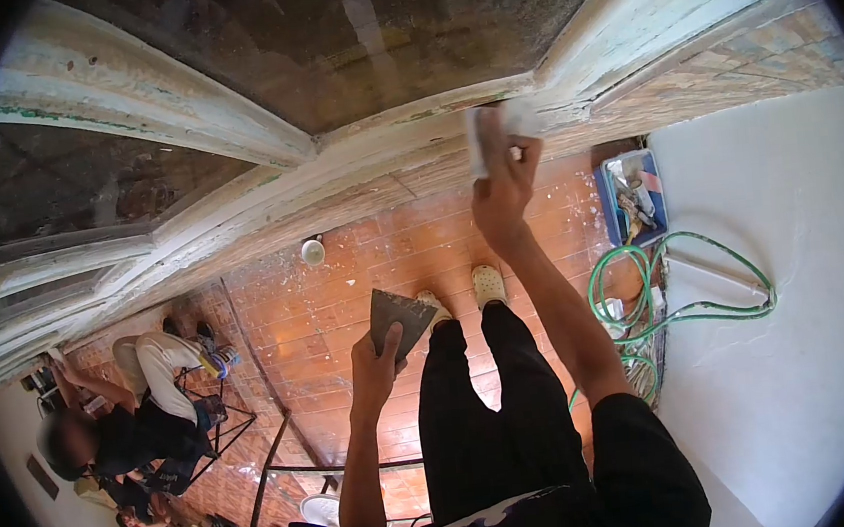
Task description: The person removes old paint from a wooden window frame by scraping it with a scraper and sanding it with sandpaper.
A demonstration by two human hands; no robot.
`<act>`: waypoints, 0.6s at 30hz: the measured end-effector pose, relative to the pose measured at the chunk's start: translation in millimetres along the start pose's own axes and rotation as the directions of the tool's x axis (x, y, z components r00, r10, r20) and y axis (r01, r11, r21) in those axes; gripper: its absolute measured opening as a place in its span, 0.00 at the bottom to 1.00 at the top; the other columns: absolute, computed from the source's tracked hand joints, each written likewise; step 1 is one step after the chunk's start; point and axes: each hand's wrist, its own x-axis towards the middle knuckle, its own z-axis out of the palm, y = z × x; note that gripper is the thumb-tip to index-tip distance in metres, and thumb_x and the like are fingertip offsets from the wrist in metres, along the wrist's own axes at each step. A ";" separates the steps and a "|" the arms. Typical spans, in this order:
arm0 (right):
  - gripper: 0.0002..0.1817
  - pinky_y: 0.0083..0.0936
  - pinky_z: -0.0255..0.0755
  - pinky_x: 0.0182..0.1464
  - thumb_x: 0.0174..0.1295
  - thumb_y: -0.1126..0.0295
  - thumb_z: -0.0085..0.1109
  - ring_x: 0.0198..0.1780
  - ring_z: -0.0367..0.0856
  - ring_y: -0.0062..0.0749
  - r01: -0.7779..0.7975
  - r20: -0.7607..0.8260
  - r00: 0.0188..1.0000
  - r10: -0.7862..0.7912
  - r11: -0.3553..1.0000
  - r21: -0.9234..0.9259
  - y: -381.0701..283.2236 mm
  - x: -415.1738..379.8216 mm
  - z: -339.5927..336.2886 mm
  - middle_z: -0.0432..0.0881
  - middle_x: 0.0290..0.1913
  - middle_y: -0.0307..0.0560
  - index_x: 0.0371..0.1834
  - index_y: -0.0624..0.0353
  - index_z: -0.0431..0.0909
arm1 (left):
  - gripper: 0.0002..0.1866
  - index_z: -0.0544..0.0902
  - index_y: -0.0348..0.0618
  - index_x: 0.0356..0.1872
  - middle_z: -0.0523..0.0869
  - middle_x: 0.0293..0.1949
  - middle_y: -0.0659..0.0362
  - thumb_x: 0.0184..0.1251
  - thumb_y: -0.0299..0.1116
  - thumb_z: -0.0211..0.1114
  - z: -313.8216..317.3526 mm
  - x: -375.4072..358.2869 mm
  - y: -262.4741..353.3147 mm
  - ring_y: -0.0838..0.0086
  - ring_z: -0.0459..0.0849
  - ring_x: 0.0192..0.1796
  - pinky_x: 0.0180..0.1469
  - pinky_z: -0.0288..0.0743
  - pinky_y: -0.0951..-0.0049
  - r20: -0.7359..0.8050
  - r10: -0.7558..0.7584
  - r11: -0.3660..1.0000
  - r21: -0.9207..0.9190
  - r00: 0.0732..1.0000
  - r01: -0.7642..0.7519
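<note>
My left hand (379, 363) grips a dark grey, flat rectangular sheet (402, 317) by its lower edge, thumb on top, held low in front of my legs. My right hand (504, 196) reaches up to the lower rail of the wooden window frame (409, 114), its fingers closed around a pale, flat piece (477, 143). Motion blurs that piece, and I cannot tell what kind of thing it is. Flaking white paint with traces of green covers the frame. Dark glass (352, 39) fills the pane above.
On the tiled floor (326, 312) stand a white mug (313, 251) and a blue bin (632, 200) of tools and scraps. A green hose (688, 316) coils by the white wall (789, 332). At the left a person (145, 428) sits on a folding stool; another person (141, 511) is behind.
</note>
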 end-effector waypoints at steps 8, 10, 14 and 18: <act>0.31 0.36 0.62 0.57 0.52 0.86 0.49 0.57 0.77 0.37 0.047 -0.131 0.990 -0.049 0.999 -0.019 13.4 11.1 0.0 0.76 0.69 0.53 0.64 0.69 0.76 | 0.21 0.79 0.34 0.33 0.75 0.21 0.64 0.76 0.47 0.62 -0.4 8.9 -12.2 0.83 0.73 0.21 0.22 0.71 0.80 0.001 -0.022 1.000 -0.015 1.000 0.022; 0.30 0.37 0.62 0.59 0.53 0.86 0.49 0.55 0.77 0.39 0.108 -0.019 0.994 -0.107 0.994 0.016 11.9 1.9 1.2 0.76 0.68 0.52 0.63 0.67 0.78 | 0.21 0.79 0.34 0.34 0.76 0.21 0.64 0.76 0.46 0.61 1.2 12.3 -12.1 0.83 0.74 0.21 0.22 0.71 0.80 0.019 -0.017 1.000 0.004 1.000 0.017; 0.27 0.35 0.64 0.59 0.55 0.84 0.51 0.54 0.75 0.40 0.002 -0.081 0.997 -0.007 0.998 -0.060 8.0 4.6 -4.5 0.78 0.67 0.52 0.61 0.66 0.80 | 0.21 0.80 0.34 0.34 0.76 0.21 0.64 0.75 0.47 0.62 7.1 15.4 -7.7 0.83 0.74 0.22 0.22 0.71 0.80 0.001 -0.012 1.000 -0.020 1.000 0.012; 0.23 0.35 0.66 0.58 0.62 0.79 0.53 0.55 0.75 0.44 0.016 -0.077 0.997 -0.017 1.000 -0.013 -11.1 2.5 3.1 0.80 0.64 0.52 0.62 0.65 0.79 | 0.22 0.80 0.34 0.34 0.76 0.22 0.64 0.75 0.47 0.62 7.5 19.1 -10.1 0.83 0.74 0.22 0.22 0.71 0.80 0.012 0.000 1.000 -0.027 1.000 0.000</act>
